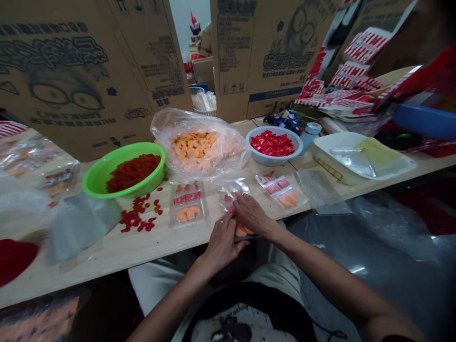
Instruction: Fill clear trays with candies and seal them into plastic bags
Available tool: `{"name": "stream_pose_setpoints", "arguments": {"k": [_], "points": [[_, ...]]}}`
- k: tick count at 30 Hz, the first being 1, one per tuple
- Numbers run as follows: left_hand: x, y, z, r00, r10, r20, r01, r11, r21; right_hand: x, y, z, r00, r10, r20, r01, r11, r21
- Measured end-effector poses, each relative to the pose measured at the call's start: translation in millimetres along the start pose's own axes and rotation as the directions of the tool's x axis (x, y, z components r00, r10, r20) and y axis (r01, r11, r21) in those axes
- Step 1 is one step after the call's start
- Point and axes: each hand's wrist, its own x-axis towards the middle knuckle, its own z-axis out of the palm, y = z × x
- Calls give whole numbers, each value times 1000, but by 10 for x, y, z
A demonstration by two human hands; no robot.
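Note:
At the table's front edge, both hands are on a clear plastic packet (243,231) with orange pieces at its near end and small red sachets further up. My left hand (220,243) grips the packet's left side, its thumb under the near end. From the right, my right hand (252,214) covers much of the packet, fingers bent and closed at the sachets. Another filled packet (188,203) lies flat to the left, with orange pieces, a red sachet strip and reddish bits. A similar packet (282,191) lies at an angle to the right.
Behind the packets are a green basin (90,183) of dark red pieces, a clear bag (162,126) of orange pieces and a pale blue bowl (257,156) of red sachets. Loose red pieces (137,216) lie near empty bags (83,223). A white tray (395,168) stands right.

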Motion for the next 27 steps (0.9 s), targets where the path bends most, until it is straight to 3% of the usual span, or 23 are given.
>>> {"name": "stream_pose_setpoints", "arguments": {"k": [5,10,13,17,21,24,27], "points": [[28,-96,63,961,-107,-256,112,994,4,-186,-46,32,974,-226,25,213,947,241],[21,-147,-25,955,-141,-262,173,979,103,-391,-215,-149,936,-337,-99,349,861,371],[24,-147,-75,964,-74,-256,101,990,94,-442,-266,-304,933,-284,-219,354,830,431],[108,-70,-138,965,69,-253,-105,985,-135,-507,-272,-460,924,-59,-377,232,871,433],[149,125,-371,928,86,-363,-203,933,-298,-558,-337,-604,813,11,-582,293,857,425],[35,250,-677,862,150,-484,-288,931,-225,-491,-458,-750,720,-59,-691,416,834,362],[-170,224,-963,814,185,-550,-277,957,-88,-270,-627,-825,661,-171,-731,554,769,320]]}}
